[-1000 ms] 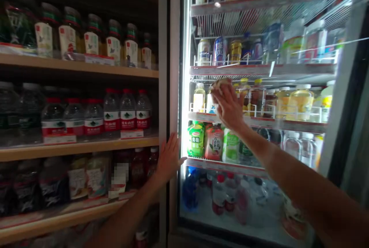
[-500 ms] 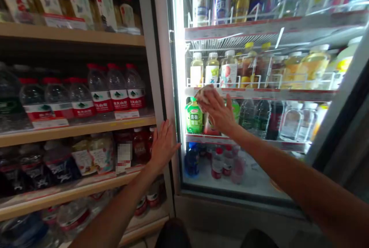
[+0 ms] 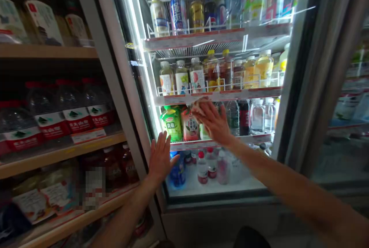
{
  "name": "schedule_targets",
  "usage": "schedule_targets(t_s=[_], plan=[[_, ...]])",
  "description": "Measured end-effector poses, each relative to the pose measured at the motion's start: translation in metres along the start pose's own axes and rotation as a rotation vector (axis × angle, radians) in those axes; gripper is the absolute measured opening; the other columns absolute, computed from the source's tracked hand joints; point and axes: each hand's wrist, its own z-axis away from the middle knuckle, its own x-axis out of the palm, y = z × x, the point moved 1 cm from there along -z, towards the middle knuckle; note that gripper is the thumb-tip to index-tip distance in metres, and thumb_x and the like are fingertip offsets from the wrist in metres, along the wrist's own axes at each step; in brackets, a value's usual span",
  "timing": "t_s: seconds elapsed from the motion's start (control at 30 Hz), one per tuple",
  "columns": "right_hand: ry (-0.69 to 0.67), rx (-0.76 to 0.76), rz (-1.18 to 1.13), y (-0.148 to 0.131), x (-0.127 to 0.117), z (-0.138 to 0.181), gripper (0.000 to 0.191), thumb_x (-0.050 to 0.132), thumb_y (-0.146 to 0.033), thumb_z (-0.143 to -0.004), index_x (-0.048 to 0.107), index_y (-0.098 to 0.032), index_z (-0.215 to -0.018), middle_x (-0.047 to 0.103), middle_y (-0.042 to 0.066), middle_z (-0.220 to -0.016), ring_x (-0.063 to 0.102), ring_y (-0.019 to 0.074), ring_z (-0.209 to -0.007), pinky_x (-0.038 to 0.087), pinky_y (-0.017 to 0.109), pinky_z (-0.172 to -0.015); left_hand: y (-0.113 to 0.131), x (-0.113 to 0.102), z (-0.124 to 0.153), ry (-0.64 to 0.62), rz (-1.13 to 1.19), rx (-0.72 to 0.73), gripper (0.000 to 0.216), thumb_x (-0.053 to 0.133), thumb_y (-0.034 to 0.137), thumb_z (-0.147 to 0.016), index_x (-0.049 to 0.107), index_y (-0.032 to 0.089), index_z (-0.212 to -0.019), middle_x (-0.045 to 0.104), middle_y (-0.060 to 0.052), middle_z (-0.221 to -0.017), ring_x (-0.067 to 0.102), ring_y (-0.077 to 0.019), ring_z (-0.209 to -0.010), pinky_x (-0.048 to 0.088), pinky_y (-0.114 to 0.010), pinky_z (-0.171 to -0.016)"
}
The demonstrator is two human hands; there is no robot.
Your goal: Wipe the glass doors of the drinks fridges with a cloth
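Note:
My right hand point(image 3: 215, 124) presses a small pale cloth point(image 3: 200, 104) flat against the front of a lit drinks cooler point(image 3: 115, 63), apparently on its glass. The cloth sits level with the red-edged shelf rail point(image 3: 248, 93), just right of a green-label bottle point(image 3: 170, 124) and a pink-label bottle point(image 3: 189, 125). My left hand point(image 3: 160, 157) lies flat with fingers spread on the lower left edge of the cooler front. It holds nothing.
Wooden shelves point(image 3: 57, 152) to the left carry red-capped water bottles point(image 3: 76, 114) and darker drinks below. The cooler holds cans point(image 3: 177, 11) on top, juice bottles in the middle and small bottles point(image 3: 202, 167) at the bottom. A dark door frame point(image 3: 305, 86) stands at the right.
My right hand with the cloth has moved down the cooler front, from the middle shelf to the one below. My left hand stays flat near the frame. The view has shifted right and down.

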Motion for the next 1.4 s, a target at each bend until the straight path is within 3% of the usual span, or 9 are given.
schedule_targets(t_s=[0.07,0.2,0.27,0.47,0.67,0.73,0.93,1.17,1.4], plan=[[0.007,0.038,0.012,0.004,-0.001,0.007,0.054,0.045,-0.023,-0.088,0.03,-0.033,-0.139,0.028,0.001,-0.148,0.015,0.0222,-0.14,0.002,0.052,-0.111,0.008,0.003,-0.002,0.023,-0.005,0.03,0.077,0.054,0.039,-0.082,0.014,0.012,-0.143,0.032,-0.02,-0.144,0.023,-0.0291,-0.137,0.024,-0.051,-0.108],[-0.108,-0.252,-0.023,-0.019,0.008,0.075,0.052,0.042,-0.018,-0.088,0.034,-0.032,-0.137,0.032,-0.003,-0.147,0.017,0.0192,-0.139,0.001,0.049,-0.113,0.024,0.007,-0.001,0.024,0.01,0.079,0.077,0.054,0.037,-0.082,0.014,0.013,-0.143,0.035,-0.019,-0.142,0.028,-0.0285,-0.135,0.025,-0.049,-0.109],[-0.123,-0.311,-0.033,-0.019,0.009,0.089,0.051,0.042,-0.017,-0.088,0.035,-0.033,-0.137,0.033,-0.003,-0.146,0.018,0.0176,-0.139,0.001,0.049,-0.114,0.031,0.008,-0.005,0.022,0.019,0.099,0.077,0.055,0.036,-0.081,0.014,0.013,-0.143,0.036,-0.019,-0.142,0.029,-0.0283,-0.134,0.023,-0.049,-0.109],[0.077,0.196,0.072,0.038,-0.01,0.031,0.05,0.045,-0.021,-0.087,0.039,-0.031,-0.135,0.033,0.006,-0.146,0.02,0.0233,-0.138,0.008,0.053,-0.11,0.051,0.009,-0.037,0.09,0.03,0.138,0.077,0.052,0.041,-0.082,0.014,0.012,-0.143,0.033,-0.019,-0.143,0.022,-0.0273,-0.137,0.017,-0.047,-0.112],[-0.065,-0.036,0.018,0.017,-0.006,0.109,0.048,0.048,-0.02,-0.086,0.042,-0.034,-0.132,0.04,0.001,-0.142,0.027,0.0208,-0.136,0.011,0.048,-0.112,0.08,0.016,-0.048,0.091,0.046,0.212,0.07,0.049,0.044,-0.084,0.024,0.011,-0.14,0.038,-0.016,-0.142,0.023,-0.0251,-0.137,0.016,-0.044,-0.113],[-0.098,-0.083,0.011,0.02,-0.008,0.118,0.049,0.048,-0.02,-0.087,0.041,-0.035,-0.133,0.042,0.001,-0.141,0.028,0.0192,-0.135,0.011,0.048,-0.112,0.088,0.016,-0.054,0.089,0.044,0.254,0.069,0.049,0.043,-0.084,0.025,0.011,-0.14,0.037,-0.016,-0.142,0.023,-0.0246,-0.137,0.014,-0.044,-0.113],[0.071,0.325,0.123,0.079,-0.022,0.074,0.048,0.044,-0.02,-0.086,0.043,-0.029,-0.133,0.032,0.009,-0.146,0.021,0.0242,-0.138,0.014,0.051,-0.11,0.108,0.018,-0.082,0.113,0.071,0.271,0.069,0.049,0.044,-0.083,0.026,0.011,-0.14,0.035,-0.017,-0.143,0.021,-0.0253,-0.138,0.011,-0.047,-0.113],[-0.107,0.202,0.126,0.055,-0.016,0.163,0.047,0.044,-0.014,-0.085,0.047,-0.031,-0.129,0.046,0.006,-0.138,0.03,0.0209,-0.135,0.013,0.048,-0.111,0.127,0.025,-0.079,0.047,0.059,0.365,0.066,0.051,0.046,-0.082,0.034,0.011,-0.136,0.035,-0.015,-0.143,0.02,-0.0247,-0.138,0.01,-0.045,-0.114],[0.149,0.544,0.244,0.14,-0.032,0.096,0.045,0.039,-0.024,-0.089,0.041,-0.022,-0.135,0.033,0.013,-0.145,0.026,0.0245,-0.136,0.02,0.049,-0.107,0.15,0.02,-0.109,0.058,0.118,0.366,0.073,0.054,0.046,-0.08,0.028,0.011,-0.139,0.031,-0.015,-0.145,0.014,-0.0232,-0.139,0.012,-0.046,-0.114]])
